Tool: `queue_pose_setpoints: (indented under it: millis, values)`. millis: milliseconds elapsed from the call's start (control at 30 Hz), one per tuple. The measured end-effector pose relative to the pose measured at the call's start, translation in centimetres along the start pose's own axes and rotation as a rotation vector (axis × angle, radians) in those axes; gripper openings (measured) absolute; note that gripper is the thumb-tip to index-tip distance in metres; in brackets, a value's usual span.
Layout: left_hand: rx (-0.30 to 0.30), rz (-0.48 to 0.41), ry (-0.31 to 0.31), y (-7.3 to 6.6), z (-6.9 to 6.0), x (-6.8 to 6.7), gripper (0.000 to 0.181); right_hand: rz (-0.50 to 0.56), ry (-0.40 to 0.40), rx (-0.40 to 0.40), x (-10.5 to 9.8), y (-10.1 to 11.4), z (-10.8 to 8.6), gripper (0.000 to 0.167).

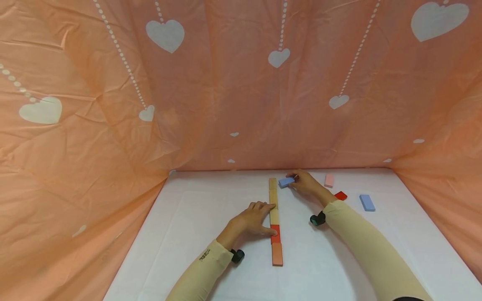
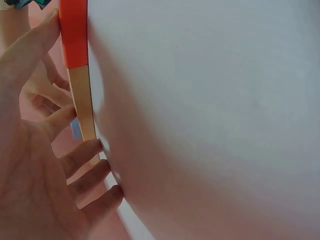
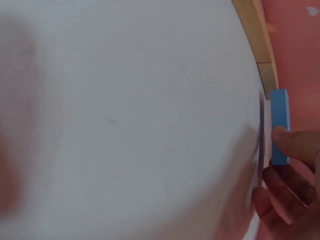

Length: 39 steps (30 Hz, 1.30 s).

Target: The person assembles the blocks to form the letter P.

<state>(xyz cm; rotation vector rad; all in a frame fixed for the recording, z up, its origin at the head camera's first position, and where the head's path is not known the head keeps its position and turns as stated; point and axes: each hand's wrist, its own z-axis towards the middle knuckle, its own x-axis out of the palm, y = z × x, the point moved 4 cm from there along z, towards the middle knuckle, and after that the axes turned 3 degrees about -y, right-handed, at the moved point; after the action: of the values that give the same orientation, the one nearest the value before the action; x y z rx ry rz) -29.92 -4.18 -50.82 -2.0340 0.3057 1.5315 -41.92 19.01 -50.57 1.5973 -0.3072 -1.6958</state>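
Observation:
A straight row of flat blocks runs away from me down the middle of the table. Nearest lies an orange block [image 1: 277, 254], then a red block [image 1: 275, 237], then several plain wooden blocks [image 1: 273, 196]. My left hand [image 1: 253, 219] is at the row's left side, thumb touching the red block and index finger touching a wooden block [image 2: 81, 97]. Its other fingers are spread beside the row. Near the far end, just right of the row, my right hand [image 1: 304, 184] pinches a blue block [image 3: 280, 110] by one end. That block appears slightly above the table.
Right of the right hand lie a pink block [image 1: 329, 180], a red block [image 1: 341, 195] partly behind the forearm, and another blue block [image 1: 367, 202]. An orange curtain [image 1: 241, 92] with white hearts hangs behind the white table [image 1: 180, 234] and at both sides.

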Motion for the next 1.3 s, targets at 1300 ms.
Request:
queue_pose_setpoints:
  millis: [1300]
  values:
    - [-0.023, -0.013, 0.005, -0.2, -0.2, -0.2, 0.097, -0.012, -0.014, 0.02, 1.1, 0.3, 1.4, 0.026]
